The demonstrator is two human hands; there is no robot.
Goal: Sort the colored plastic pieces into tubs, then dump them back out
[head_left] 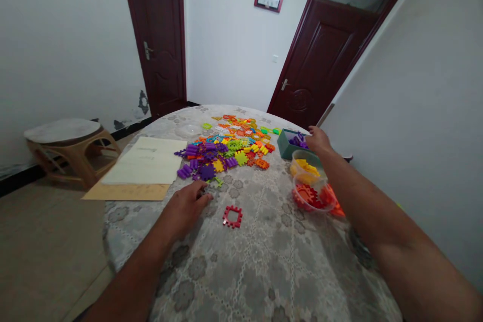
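Note:
My left hand [189, 206] rests on the table just in front of a mixed heap of plastic building pieces [241, 147]. Its fingers are loosely bent, with a gap between thumb and forefinger, and I see nothing held. A light green piece [216, 182] lies right beyond its fingertips. To its right is a red square frame piece [232, 217], flat on the tablecloth. My right hand [319, 140] reaches over the teal box [287, 150], which has purple pieces [298, 140] in it. The fingers there look apart, close to those pieces.
In front of the box stand a clear tub of yellow pieces [305, 170] and a clear tub of red pieces [311, 196]. White paper [145, 161] on tan card [126, 192] overhangs the table's left edge. A stool [68, 146] stands on the floor at left.

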